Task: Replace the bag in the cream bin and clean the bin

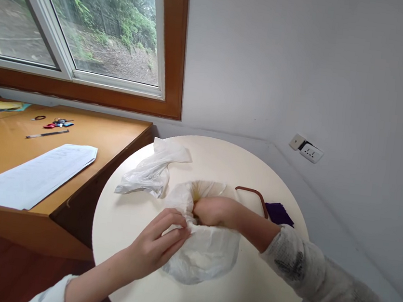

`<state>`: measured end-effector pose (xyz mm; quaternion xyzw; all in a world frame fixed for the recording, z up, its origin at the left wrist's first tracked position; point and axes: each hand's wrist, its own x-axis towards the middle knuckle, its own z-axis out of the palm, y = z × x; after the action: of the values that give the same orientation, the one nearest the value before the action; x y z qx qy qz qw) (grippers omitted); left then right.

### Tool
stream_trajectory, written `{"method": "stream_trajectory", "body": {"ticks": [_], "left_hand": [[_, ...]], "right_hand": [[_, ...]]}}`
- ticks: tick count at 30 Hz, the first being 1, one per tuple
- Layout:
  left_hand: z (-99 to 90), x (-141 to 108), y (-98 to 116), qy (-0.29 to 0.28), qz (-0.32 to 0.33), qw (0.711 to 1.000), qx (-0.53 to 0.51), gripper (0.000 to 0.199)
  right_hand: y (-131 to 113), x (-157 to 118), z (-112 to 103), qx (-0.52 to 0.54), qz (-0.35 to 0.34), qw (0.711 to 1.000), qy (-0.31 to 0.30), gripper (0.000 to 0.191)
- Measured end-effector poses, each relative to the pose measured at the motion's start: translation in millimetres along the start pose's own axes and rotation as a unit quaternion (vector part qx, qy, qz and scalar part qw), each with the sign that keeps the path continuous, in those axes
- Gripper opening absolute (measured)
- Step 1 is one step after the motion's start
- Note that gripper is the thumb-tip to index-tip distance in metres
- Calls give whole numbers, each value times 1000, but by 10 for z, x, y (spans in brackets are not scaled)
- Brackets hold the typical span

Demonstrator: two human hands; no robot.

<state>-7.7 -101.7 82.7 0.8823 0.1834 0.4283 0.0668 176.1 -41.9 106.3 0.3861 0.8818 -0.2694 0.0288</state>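
The left hand (156,243) has its grip drawn nearly closed, the fingers bent, with the gathered rim of the rounded white bag (207,253) pinched at their tips. The right hand (216,212) reaches into the mouth of that same bag from the right, wrist bent over the rim. Its fingers are hidden inside, so how far open its grip is, and what it may have hold of, I cannot tell. The rounded white bag sits on the round counter (132,245), directly under the right grip and just beside the left one; its contents cannot be made out.

Beyond the left grip, a crumpled white bag (152,169) lies loose on the same surface. To the right of both grips, a curved brown strip (254,192) lies past the right forearm, and near its end is a dark purple cloth (279,213), close to the gray sleeve (305,264).

Well to the left of the grips, a wooden counter (116,129) carries white paper sheets (34,175), a thin dark pen (46,134) and a small bunch of keys (60,123).
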Motion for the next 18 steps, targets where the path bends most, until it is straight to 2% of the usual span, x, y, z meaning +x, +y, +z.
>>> {"method": "stream_trajectory", "body": {"ticks": [3,7,8,10,12,13,15,17,18], "left_hand": [[15,-57,29,-19,-81,996,-28,19],[7,-95,39,-67,-188,976,-91,15],[-3,-101,32,-57,-204,972,-101,14],[-25,-98,9,8,-227,969,-100,20],[-31,-62,-21,67,-250,962,-90,47],[-22,-31,-34,71,-266,957,-93,66],[31,47,-52,33,-303,944,-127,100],[126,119,-59,-6,-335,925,-181,114],[186,145,-61,-15,-348,914,-207,117]], "right_hand": [[-53,-186,-228,29,-51,998,-12,11],[-140,-474,-458,4,-54,996,65,29],[-153,-547,-495,7,-44,995,89,31],[-143,-674,-540,40,-18,988,151,29],[-71,-754,-541,91,13,967,237,26],[-15,-771,-520,120,27,952,281,26],[119,-758,-433,189,45,916,352,29],[242,-697,-292,289,53,880,375,36],[288,-657,-210,341,53,864,367,40]]}}
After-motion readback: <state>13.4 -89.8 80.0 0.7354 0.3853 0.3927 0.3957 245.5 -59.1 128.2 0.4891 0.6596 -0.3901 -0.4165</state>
